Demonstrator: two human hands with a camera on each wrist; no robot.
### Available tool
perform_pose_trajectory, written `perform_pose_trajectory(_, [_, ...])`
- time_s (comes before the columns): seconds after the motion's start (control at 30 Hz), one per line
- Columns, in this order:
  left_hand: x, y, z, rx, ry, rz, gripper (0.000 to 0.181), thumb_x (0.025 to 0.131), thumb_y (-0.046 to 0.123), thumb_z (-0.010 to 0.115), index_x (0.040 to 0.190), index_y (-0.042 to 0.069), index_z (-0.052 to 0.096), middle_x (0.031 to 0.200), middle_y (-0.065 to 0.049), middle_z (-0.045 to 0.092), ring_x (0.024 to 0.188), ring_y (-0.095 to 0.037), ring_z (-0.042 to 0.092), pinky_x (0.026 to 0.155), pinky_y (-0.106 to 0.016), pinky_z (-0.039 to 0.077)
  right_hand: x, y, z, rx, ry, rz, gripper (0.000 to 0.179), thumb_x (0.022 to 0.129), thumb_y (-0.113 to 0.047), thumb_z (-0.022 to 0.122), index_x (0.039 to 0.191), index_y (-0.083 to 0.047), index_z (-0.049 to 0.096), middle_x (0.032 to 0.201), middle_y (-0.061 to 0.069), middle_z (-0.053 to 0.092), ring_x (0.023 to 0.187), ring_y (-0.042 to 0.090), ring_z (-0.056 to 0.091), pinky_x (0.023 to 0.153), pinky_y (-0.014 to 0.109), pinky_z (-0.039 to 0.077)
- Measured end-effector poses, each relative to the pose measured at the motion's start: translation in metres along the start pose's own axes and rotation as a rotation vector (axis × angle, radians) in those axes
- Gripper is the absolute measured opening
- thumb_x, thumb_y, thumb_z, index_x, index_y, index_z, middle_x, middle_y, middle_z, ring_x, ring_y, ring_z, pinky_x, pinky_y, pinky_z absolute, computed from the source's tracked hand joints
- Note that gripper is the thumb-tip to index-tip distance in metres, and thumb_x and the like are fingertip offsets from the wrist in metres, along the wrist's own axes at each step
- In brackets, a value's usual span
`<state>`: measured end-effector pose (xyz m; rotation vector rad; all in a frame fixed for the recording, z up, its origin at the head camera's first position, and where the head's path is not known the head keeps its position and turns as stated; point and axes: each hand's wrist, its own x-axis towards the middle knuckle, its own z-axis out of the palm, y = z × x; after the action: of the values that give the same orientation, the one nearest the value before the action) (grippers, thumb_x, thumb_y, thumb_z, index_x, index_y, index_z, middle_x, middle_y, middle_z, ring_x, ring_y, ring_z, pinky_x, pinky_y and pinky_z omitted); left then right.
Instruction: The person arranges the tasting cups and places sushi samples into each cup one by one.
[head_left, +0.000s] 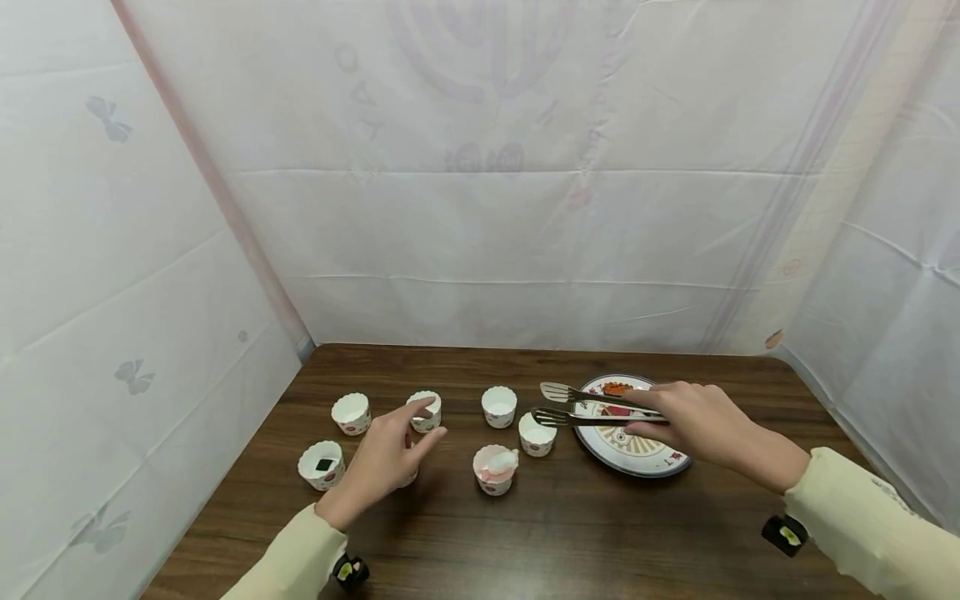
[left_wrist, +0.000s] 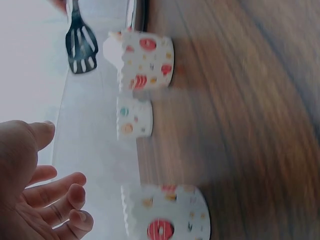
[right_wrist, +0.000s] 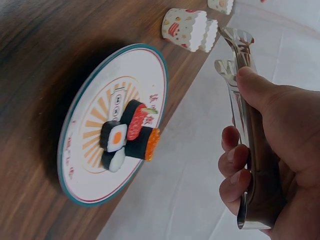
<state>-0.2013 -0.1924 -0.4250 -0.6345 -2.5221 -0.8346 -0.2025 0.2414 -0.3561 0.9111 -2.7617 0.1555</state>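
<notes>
Gripping parted tongs (right_wrist: 262,200) in the right hand (head_left: 693,421) above the plate (right_wrist: 150,65) of sushi pieces (right_wrist: 117,138) on the desk (head_left: 570,533), holding the empty left hand (head_left: 382,458) loosely spread near paper cups (head_left: 499,417), apparently portioning sushi, and likely needing next to lower the tongs and pinch one piece.

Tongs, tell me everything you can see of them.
The tongs look like shiny metal: two long, slim arms joined at a rounded bend, each ending in a flared, slotted tip. The tips stand apart with nothing between them. The right hand grips them, thumb on one arm and fingers curled against the other. They are held clear above the plate, and in the head view their tips point left, one overlapping a cup.
</notes>
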Motion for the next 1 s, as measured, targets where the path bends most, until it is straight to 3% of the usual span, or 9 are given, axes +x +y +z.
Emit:
perform_pose_trajectory(0.13, [0.001,-0.010,-0.009,0.025,0.001,-0.026,0.047,0.093,0.017,0.079,0.133,-0.002,0.064,0.104,-0.013,0.075,0.053,0.003,0.044,0.049,-0.022,0.041,-0.007,0.006,0.004,0.013,0.016,0.028,0.042,0.094,-0.042,0.074,0.127,-0.015,0.073,0.106,0.002,0.077,0.080,0.020,0.073,0.045,0.030,0.042])
perform_pose_trajectory(0.27, [0.002,-0.018,-0.018,0.076,0.019,-0.031,0.046,0.092,0.017,0.080,0.132,0.001,0.065,0.103,-0.014,0.075,0.056,0.001,0.046,0.051,-0.023,0.041,-0.015,0.012,0.010,0.011,0.033,0.056,0.044,0.094,-0.043,0.074,0.126,-0.013,0.074,0.106,0.003,0.077,0.080,0.020,0.073,0.045,0.029,0.041])
perform_pose_trajectory(0.5, [0.003,-0.029,-0.032,0.138,0.037,-0.043,0.047,0.091,0.018,0.081,0.131,0.000,0.065,0.107,-0.013,0.075,0.068,-0.013,0.061,0.060,-0.031,0.050,-0.028,0.023,0.019,0.005,0.040,0.116,0.046,0.092,-0.043,0.076,0.126,-0.011,0.073,0.106,0.007,0.077,0.081,0.023,0.073,0.042,0.027,0.037])
perform_pose_trajectory(0.73, [0.000,-0.045,-0.043,0.194,0.055,-0.065,0.046,0.091,0.020,0.081,0.131,0.001,0.066,0.106,-0.010,0.076,0.053,-0.003,0.041,0.045,-0.024,0.035,-0.041,0.032,0.025,-0.006,0.051,0.153,0.048,0.091,-0.046,0.077,0.125,-0.012,0.073,0.106,0.007,0.077,0.078,0.023,0.073,0.041,0.027,0.035])
perform_pose_trajectory(0.87, [0.000,-0.054,-0.048,0.205,0.060,-0.067,0.046,0.092,0.020,0.080,0.131,0.000,0.066,0.107,-0.012,0.075,0.050,-0.003,0.039,0.040,-0.024,0.033,-0.047,0.036,0.028,0.005,0.041,0.198,0.049,0.090,-0.045,0.077,0.125,-0.011,0.073,0.108,0.010,0.076,0.081,0.026,0.073,0.042,0.029,0.038])
perform_pose_trajectory(1.0, [0.001,-0.061,-0.052,0.221,0.051,-0.090,0.048,0.092,0.021,0.080,0.132,-0.001,0.065,0.109,-0.014,0.074,0.058,-0.009,0.045,0.045,-0.026,0.035,-0.054,0.041,0.031,0.015,0.043,0.230,0.050,0.090,-0.044,0.078,0.126,-0.010,0.073,0.110,0.012,0.076,0.084,0.030,0.073,0.044,0.033,0.042])
